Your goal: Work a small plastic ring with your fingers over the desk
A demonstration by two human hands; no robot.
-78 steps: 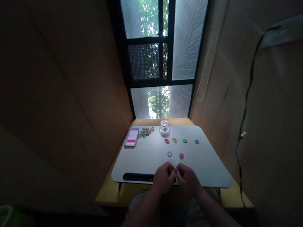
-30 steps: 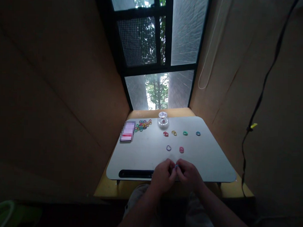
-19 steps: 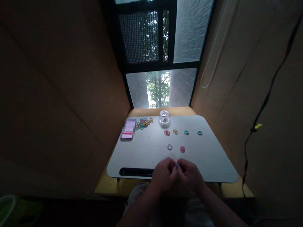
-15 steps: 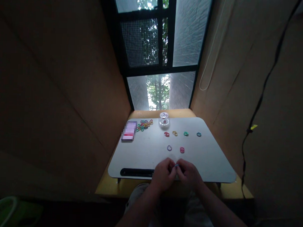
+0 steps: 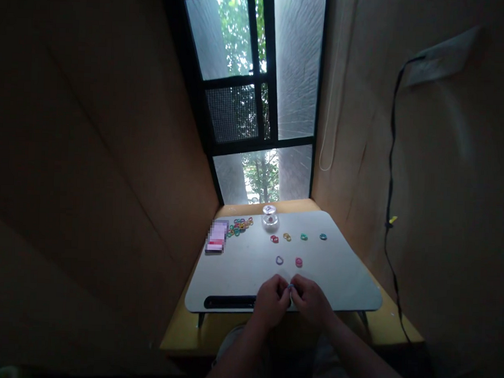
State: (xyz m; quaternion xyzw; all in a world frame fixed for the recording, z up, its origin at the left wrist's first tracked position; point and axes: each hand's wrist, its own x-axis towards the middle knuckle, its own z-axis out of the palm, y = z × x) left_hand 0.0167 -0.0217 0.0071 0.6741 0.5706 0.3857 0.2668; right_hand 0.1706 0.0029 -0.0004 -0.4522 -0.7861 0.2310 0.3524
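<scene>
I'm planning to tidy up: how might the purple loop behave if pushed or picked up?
The purple loop seems floppy, its outline bent out of round. Thin and small, it's probably light. Lying flat on the white tabletop, it would likely slide rather than roll.

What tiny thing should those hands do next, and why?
Perhaps lower the small bluish thing onto the white tabletop near the purple ring. The left hand and right hand seem to pinch it between them, and that ring lies just beyond. The hands mostly hide the thing, so setting it down might show it better.
</scene>
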